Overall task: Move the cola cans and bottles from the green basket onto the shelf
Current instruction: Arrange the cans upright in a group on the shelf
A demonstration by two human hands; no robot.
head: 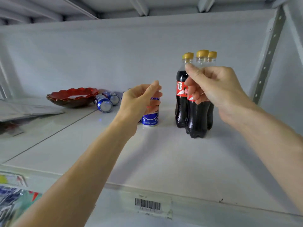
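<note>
Three dark plastic cola bottles with yellow caps (195, 108) stand together on white metal shelf (164, 161). Upright blue aluminium can (150, 117) beside them, behind left hand (139, 102). Right hand (213, 86) before bottles; both hands loosely curled, seemingly empty. Bottles probably heavy, smooth; best hold at waist.

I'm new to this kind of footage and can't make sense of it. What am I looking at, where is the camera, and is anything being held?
There is no machine here: a person works with two bare hands. The single picture comes from a camera worn on the head, looking forward at a white shelf.

On the shelf stand three cola bottles with yellow caps, close together. Left of them stands an upright blue can, and two more blue cans lie on their sides beside a red bowl.

The left hand is in front of the upright can, fingers loosely curled; whether it touches the can is unclear. The right hand is in front of the bottles, and its grip on them cannot be judged.
</note>
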